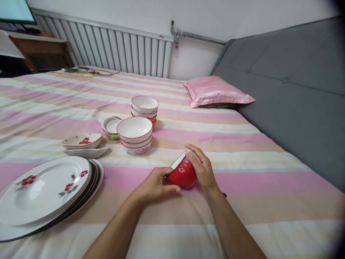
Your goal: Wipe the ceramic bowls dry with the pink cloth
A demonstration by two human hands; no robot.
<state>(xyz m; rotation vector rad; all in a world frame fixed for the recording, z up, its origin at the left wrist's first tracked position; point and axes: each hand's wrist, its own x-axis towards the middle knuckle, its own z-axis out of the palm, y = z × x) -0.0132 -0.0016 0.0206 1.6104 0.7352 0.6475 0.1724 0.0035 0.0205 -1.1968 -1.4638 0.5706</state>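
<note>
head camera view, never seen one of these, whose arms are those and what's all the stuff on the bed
There is no machine here. The one picture comes from a camera worn on a person's head, looking forward and down, so the two bare arms are that person's own. The left hand and right hand together hold a red bowl, tilted on its side, low at the striped sheet. To the left lie flowered plates, shallow dishes, small saucers and two stacks of white bowls. A pink pillow lies farther back.

No legible text or labels
</note>
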